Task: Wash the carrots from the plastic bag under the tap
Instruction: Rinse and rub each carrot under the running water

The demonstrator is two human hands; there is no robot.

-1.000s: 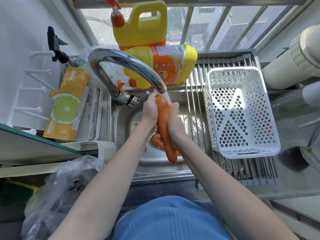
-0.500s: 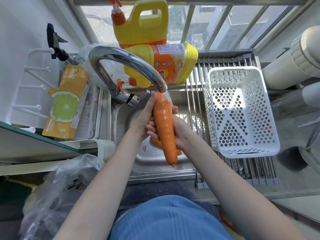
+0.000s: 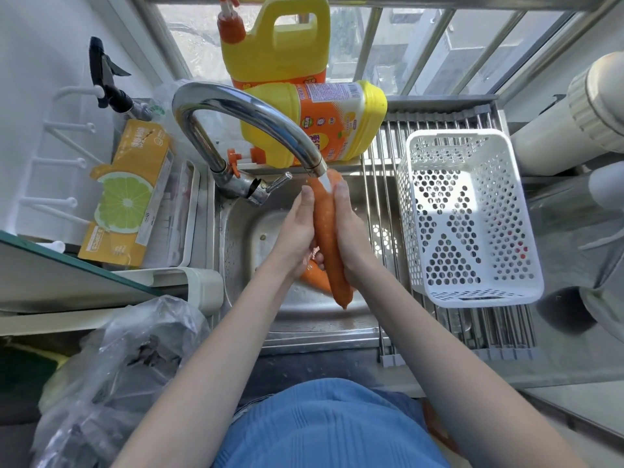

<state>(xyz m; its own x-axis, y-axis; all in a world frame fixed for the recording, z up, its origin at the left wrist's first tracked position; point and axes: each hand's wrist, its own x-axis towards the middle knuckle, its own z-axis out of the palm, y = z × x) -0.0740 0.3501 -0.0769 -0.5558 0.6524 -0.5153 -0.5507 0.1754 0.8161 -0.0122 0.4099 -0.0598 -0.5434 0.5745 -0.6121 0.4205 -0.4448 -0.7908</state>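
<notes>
A long orange carrot (image 3: 329, 238) is held lengthwise over the steel sink (image 3: 250, 231), its thick end under the water running from the curved chrome tap (image 3: 256, 119). My left hand (image 3: 295, 234) grips the carrot's left side and my right hand (image 3: 353, 231) grips its right side, with fingertips showing under the carrot. A second carrot (image 3: 315, 280) lies in the sink below, mostly hidden by the hands. The crumpled clear plastic bag (image 3: 128, 366) sits at the lower left on the counter.
A white perforated basket (image 3: 472, 288) stands on a roll-up metal rack (image 3: 381, 204) over the sink's right side. Two yellow detergent jugs (image 3: 314, 119) stand behind the tap. A lemon-printed box (image 3: 128, 197) in a tray lies left of the sink.
Both hands have slid along the carrot and now flank it on either side. The carrot's thick end has stayed under the water stream.
</notes>
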